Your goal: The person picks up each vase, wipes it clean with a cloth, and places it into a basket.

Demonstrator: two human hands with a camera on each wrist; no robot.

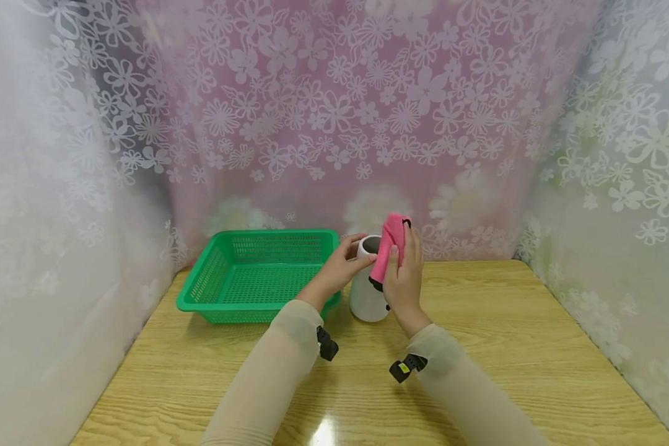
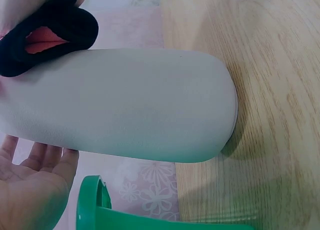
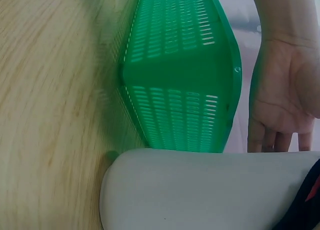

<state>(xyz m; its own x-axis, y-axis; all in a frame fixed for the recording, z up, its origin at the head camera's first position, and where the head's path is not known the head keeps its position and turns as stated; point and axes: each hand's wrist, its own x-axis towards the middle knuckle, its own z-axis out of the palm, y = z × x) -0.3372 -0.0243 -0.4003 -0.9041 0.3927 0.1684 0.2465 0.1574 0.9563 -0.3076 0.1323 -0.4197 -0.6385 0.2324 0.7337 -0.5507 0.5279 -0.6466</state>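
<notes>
A white tapered vase-like container (image 1: 368, 298) with a round open top stands upright on the table. My left hand (image 1: 339, 267) holds it near the rim, thumb across the near side and fingers passing behind. In the left wrist view the fingers (image 2: 50, 157) disappear behind its smooth wall. My right hand (image 1: 406, 280) grips a folded pink cloth (image 1: 389, 248) with black edging between thumb and fingers. The cloth lies against the container's upper right side, and its black edge (image 2: 85, 30) shows a fold with pink inside.
A green perforated plastic basket (image 1: 334, 238) stands left of the container, its right side close by. Both rest on a wood-grain table (image 1: 479, 353). Flowered curtains (image 1: 334, 111) hang behind and at both sides.
</notes>
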